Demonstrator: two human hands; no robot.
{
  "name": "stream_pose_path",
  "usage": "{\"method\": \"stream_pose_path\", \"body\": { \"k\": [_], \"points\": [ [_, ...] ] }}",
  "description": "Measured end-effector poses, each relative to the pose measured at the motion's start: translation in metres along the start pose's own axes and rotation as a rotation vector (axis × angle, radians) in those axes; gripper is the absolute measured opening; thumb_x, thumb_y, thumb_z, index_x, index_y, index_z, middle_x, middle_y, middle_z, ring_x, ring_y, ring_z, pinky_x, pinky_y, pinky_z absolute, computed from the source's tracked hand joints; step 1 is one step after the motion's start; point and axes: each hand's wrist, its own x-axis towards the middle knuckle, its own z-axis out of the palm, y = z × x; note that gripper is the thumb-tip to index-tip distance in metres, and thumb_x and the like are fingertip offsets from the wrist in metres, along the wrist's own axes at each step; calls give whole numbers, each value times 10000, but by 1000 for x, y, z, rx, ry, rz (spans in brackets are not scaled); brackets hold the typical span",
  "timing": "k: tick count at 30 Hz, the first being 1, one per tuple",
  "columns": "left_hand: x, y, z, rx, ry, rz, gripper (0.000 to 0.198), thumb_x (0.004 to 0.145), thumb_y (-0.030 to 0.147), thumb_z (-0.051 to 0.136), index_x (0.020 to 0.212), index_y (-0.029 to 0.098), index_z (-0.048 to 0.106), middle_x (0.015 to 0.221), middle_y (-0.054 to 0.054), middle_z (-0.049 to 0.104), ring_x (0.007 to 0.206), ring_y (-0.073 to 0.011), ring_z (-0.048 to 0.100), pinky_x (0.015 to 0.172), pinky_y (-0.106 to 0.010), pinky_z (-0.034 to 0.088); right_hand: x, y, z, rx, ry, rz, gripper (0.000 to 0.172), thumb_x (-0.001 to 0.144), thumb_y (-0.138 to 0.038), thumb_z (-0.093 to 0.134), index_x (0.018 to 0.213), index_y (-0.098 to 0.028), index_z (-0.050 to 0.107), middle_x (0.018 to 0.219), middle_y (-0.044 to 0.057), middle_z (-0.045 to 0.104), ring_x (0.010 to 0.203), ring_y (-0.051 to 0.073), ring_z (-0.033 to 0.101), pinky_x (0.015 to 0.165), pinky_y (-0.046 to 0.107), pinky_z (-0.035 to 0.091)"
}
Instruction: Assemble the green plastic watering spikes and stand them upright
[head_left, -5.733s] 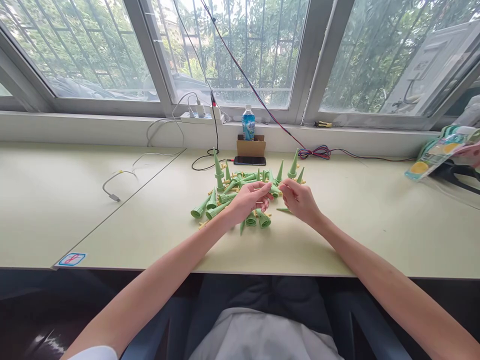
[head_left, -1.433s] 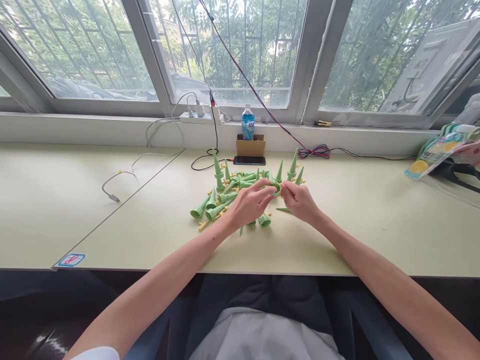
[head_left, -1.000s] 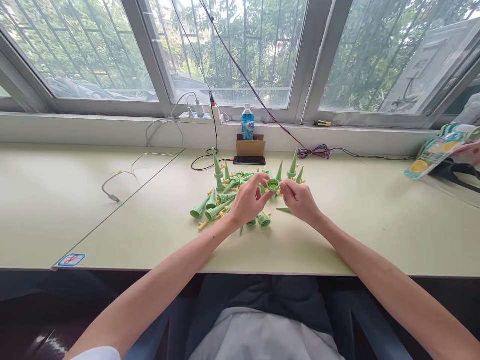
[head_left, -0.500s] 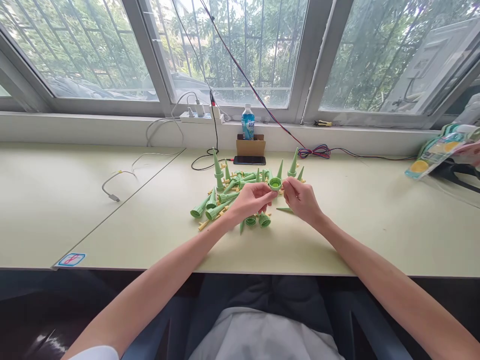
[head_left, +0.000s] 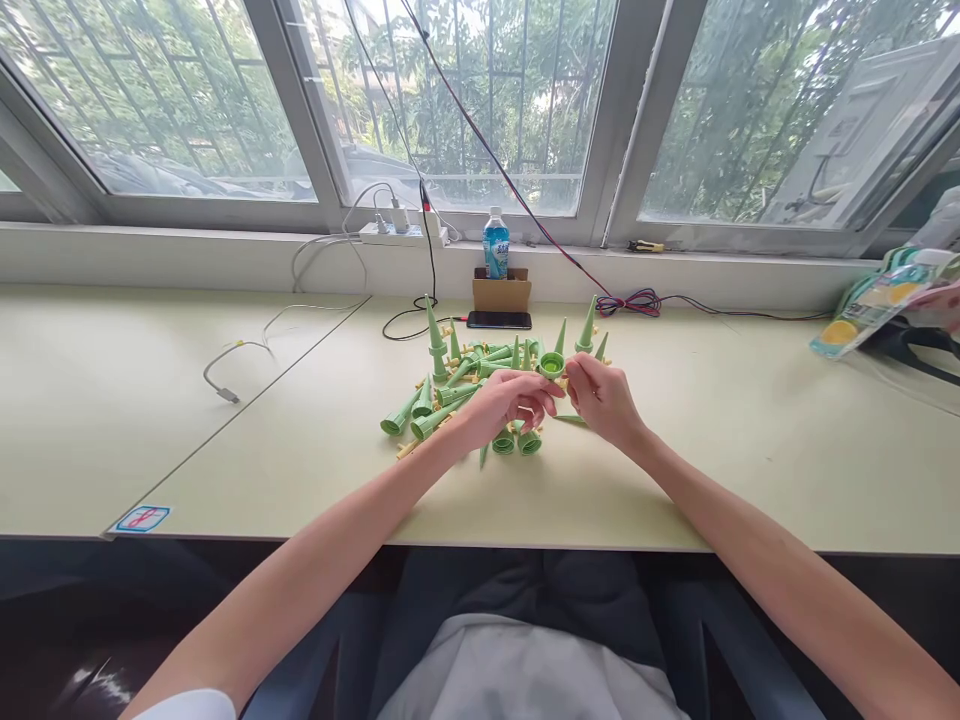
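Observation:
A heap of green cone-shaped plastic spikes (head_left: 450,385) with small yellow pegs lies on the pale table (head_left: 300,460). My right hand (head_left: 604,400) pinches one green cone (head_left: 551,365) by its side, its round mouth facing me, just above the heap. My left hand (head_left: 510,400) is right beside it, fingers curled and pinched close under the cone; I cannot make out what they hold. Several cones (head_left: 586,328) stand upright at the back of the heap.
Behind the heap are a cardboard box (head_left: 501,294), a phone (head_left: 499,320) and a drink bottle (head_left: 496,243). A power strip (head_left: 401,234) and cables lie along the window sill. A white cable (head_left: 225,372) lies at left, packets (head_left: 874,310) at far right.
The cone has passed from between both hands into my right hand's pinch and risen slightly. My left hand has dropped a little and curled in below it.

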Motion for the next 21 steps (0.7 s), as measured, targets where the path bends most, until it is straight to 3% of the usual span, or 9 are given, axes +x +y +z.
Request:
{"method": "stream_pose_path", "body": {
  "k": [9,21],
  "points": [
    [3,-2,-1,51,61,-76,645,881,663,466,839,79,737,709,-102,669,517,-106,528,456,-229,377,-1,2,-1,-2,-39,-36,364,1002,-440,392,728,-206,444,545,-43,445,485,86,389,514,232,343],
    [0,-1,1,113,81,-55,606,845,655,550,802,81,737,749,-103,677,537,-90,517,472,-224,378,-1,1,-1,47,-82,-3,386,998,-474,390,724,-207,444,549,-39,459,474,82,390,489,226,344]
  ]
}}
